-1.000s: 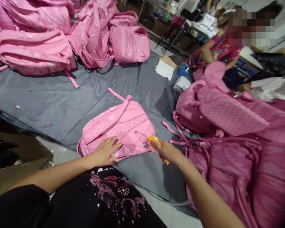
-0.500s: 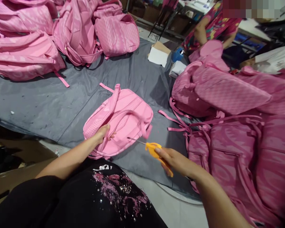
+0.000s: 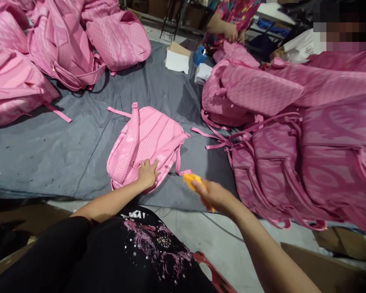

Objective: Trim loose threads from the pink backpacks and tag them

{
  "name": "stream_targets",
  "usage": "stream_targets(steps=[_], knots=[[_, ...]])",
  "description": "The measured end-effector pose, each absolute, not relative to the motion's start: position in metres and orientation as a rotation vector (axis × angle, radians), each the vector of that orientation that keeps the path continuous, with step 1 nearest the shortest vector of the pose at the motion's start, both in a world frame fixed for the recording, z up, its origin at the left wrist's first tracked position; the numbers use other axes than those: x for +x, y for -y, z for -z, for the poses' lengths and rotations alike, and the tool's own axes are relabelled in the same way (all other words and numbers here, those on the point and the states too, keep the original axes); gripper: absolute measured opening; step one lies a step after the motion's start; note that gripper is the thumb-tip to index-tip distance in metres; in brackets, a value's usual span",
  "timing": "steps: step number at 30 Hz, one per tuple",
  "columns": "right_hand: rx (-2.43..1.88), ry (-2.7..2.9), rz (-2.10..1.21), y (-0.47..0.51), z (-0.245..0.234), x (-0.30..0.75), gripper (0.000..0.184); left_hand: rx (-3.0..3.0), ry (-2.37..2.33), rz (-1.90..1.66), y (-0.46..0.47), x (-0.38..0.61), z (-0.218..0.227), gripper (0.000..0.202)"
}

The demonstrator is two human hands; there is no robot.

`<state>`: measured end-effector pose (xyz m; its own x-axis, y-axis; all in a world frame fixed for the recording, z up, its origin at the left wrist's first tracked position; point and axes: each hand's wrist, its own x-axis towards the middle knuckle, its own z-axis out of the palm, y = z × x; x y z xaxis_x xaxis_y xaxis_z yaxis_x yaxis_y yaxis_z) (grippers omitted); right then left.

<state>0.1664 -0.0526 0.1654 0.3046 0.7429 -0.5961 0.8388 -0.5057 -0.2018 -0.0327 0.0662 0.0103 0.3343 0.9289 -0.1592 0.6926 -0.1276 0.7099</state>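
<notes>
A pink backpack (image 3: 146, 142) lies back-side up on a grey sheet (image 3: 64, 142), its straps and perforated padding facing me. My left hand (image 3: 147, 173) rests on its near edge, fingers laid flat on the fabric. My right hand (image 3: 212, 194) hovers just right of the backpack, above the sheet's front edge, closed round yellow-handled scissors (image 3: 192, 180) whose blades I cannot make out.
Piles of pink backpacks lie at the back left (image 3: 64, 44) and along the right (image 3: 293, 142). Another person (image 3: 228, 20) sits at the back beside a small cardboard box (image 3: 177, 59). Cardboard (image 3: 338, 244) lies at the lower right.
The backpack has been set down flat and turned, and my left hand moved from gripping its edge to resting on it. My right hand with the scissors drew slightly nearer the backpack.
</notes>
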Motion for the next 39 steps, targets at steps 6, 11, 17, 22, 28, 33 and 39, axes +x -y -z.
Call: stream_targets(steps=[6, 11, 17, 22, 28, 33, 39], knots=[[2.443, -1.438, 1.043, 0.093, -0.128, 0.102, 0.054, 0.798, -1.068, -0.440, -0.104, -0.066, -0.005, 0.043], [2.463, -1.369, 0.647, 0.114, -0.076, 0.047, 0.045, 0.493, -0.967, -0.381, -0.106, -0.068, 0.001, 0.029], [2.568, -1.363, 0.350, 0.101, -0.017, -0.006, 0.039, 1.268, -0.850, -0.739, -0.106, -0.101, -0.035, 0.050], [2.715, -1.328, 0.285, 0.077, 0.019, -0.018, 0.041, 0.637, -1.186, -0.767, -0.142, -0.170, -0.040, 0.021], [2.687, -1.270, 0.386, 0.074, 0.026, -0.009, 0.040, 0.337, -1.082, -0.598, -0.156, -0.177, -0.020, 0.022], [2.689, -1.300, 0.407, 0.078, 0.028, -0.006, 0.039, 0.157, -0.893, -0.616, -0.153, -0.169, -0.008, 0.027], [2.709, -1.307, 0.350, 0.089, 0.047, 0.000, 0.037, 0.152, -0.576, -0.681, -0.154, -0.175, 0.012, 0.047]])
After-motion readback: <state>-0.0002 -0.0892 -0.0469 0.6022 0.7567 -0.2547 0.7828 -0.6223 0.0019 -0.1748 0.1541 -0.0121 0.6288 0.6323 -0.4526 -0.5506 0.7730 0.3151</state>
